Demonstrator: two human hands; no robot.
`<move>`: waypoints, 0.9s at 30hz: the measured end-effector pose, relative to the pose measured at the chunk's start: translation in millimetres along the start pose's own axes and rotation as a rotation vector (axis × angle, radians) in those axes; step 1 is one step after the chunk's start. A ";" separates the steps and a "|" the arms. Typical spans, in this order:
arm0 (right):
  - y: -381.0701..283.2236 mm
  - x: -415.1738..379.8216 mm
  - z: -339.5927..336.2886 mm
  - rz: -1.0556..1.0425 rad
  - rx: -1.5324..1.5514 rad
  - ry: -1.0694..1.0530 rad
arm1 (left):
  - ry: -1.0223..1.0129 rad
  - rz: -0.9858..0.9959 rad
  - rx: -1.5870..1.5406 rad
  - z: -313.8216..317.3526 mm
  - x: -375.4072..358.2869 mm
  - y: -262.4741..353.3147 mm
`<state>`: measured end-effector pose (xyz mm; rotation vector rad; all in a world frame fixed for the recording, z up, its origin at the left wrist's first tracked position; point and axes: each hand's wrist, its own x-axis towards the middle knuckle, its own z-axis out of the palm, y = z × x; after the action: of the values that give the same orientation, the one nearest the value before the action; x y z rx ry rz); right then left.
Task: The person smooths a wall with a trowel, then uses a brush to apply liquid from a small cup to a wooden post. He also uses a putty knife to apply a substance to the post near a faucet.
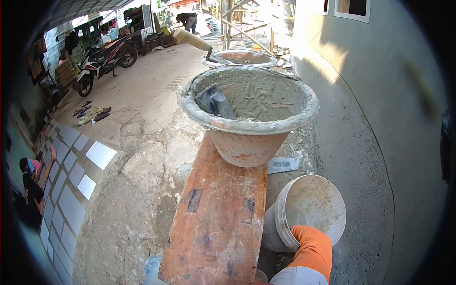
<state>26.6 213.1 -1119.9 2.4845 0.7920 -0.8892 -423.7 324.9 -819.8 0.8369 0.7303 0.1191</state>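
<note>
Head view: at the bottom edge an orange-gloved hand, white cuff below it, curls its fingers over the near rim of a white bucket — which hand it is cannot be told, and no second hand shows. The bucket lies tipped on its side on the ground, its mouth facing the camera, just right of a worn wooden plank. The plank's long axis runs away from the camera, slightly to the right, up to a clay-coloured basin that sits on its far end. The basin holds wet grey mortar, with a trowel stuck in at its left side, blade down. Behind it is a second basin — another trowel's handle pointing up-left. Far back, a motorbike and a bending person.
</note>
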 end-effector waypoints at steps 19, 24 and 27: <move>55.4 -384.5 -147.3 -0.348 0.820 1.301 | -0.234 -0.188 0.327 89.3 -10.6 -63.1; 58.6 -532.3 11.9 0.078 1.002 0.997 | -0.506 -0.287 0.288 89.8 13.9 -107.2; 47.8 -616.8 55.5 0.410 1.286 1.147 | -0.542 -0.348 0.357 90.7 22.9 -127.6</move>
<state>-363.6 -85.4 -739.9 4.0522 -0.2868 0.5497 -372.0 189.3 -882.8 1.0094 0.3743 -0.5469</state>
